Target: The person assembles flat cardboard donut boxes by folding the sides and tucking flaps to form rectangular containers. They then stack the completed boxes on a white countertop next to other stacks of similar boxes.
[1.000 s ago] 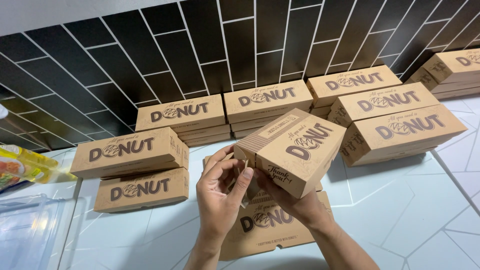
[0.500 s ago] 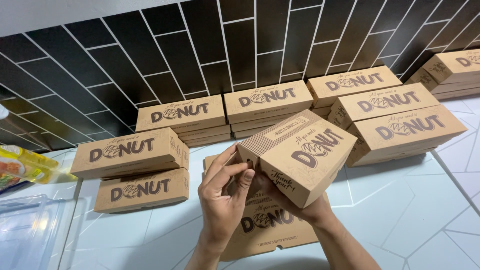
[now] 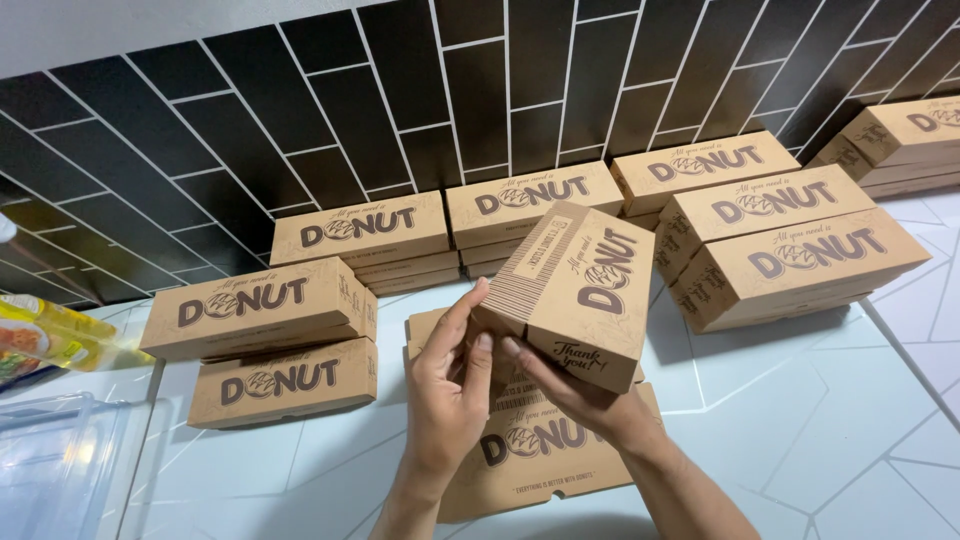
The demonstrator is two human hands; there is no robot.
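Note:
A brown cardboard box (image 3: pixel 590 290) with a printed lid is held up over the white counter, tilted with one end towards me. My right hand (image 3: pixel 580 395) supports it from underneath at the near end. My left hand (image 3: pixel 450 385) presses its fingers and thumb against the box's near left corner. Under both hands lies a flat, unfolded brown box blank (image 3: pixel 530 450) on the counter.
Closed brown boxes stand around: a stack of two at the left (image 3: pixel 265 340), stacks along the black tiled wall (image 3: pixel 365 235) (image 3: pixel 530 205), and more at the right (image 3: pixel 800 260) (image 3: pixel 900 135). A clear plastic bin (image 3: pixel 55 460) and a yellow packet (image 3: pixel 50 335) sit far left.
The box has been turned and swung so its end faces me more. My left hand's fingers have shifted along its near left corner.

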